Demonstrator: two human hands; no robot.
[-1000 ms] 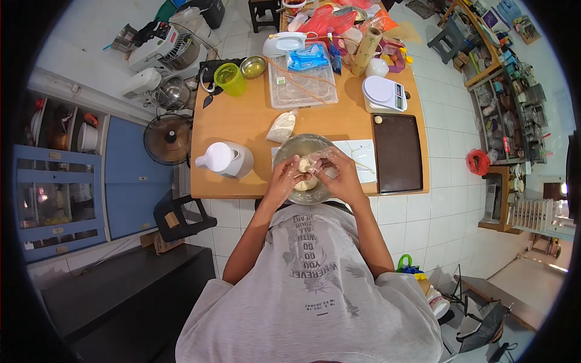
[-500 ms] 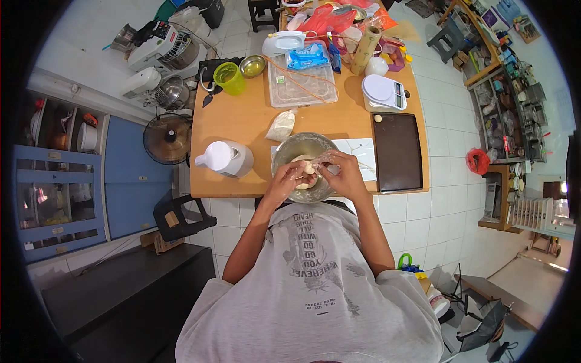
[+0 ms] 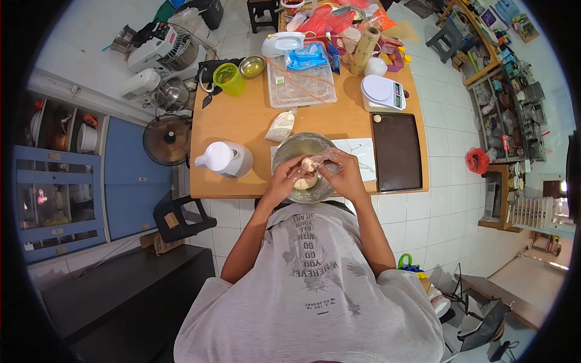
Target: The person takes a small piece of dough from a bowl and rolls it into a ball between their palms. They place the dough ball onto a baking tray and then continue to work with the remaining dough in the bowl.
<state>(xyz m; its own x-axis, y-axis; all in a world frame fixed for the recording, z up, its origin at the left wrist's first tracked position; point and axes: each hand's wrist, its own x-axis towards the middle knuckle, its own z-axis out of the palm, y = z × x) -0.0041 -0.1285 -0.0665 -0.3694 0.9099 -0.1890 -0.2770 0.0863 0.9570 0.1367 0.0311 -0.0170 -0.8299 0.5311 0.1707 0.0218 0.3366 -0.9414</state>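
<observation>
Over a metal mixing bowl (image 3: 301, 144) at the table's near edge, both my hands pinch a small pale piece of dough (image 3: 308, 164). My left hand (image 3: 285, 179) closes its fingers on the dough's left side. From the right, my right hand (image 3: 341, 172) grips the same piece with thumb and fingers, which look dusted with flour. A larger lump of dough (image 3: 305, 183) lies in the bowl below, partly covered by my hands. One small dough ball (image 3: 377, 118) rests in the far left corner of a dark baking tray (image 3: 397, 158), right of the bowl.
A white marble-patterned board (image 3: 361, 158) lies partly under the bowl. Left of it stands a white jug-like container (image 3: 225, 160); a bag of white powder (image 3: 281, 126) is behind. Farther back are a kitchen scale (image 3: 381, 92), a clear lidded box (image 3: 301, 91) and a yellow-green cup (image 3: 229, 78).
My fingers have shifted slightly around the small piece of dough, which now shows as a rounder lump between them. More of the dough in the bowl is visible.
</observation>
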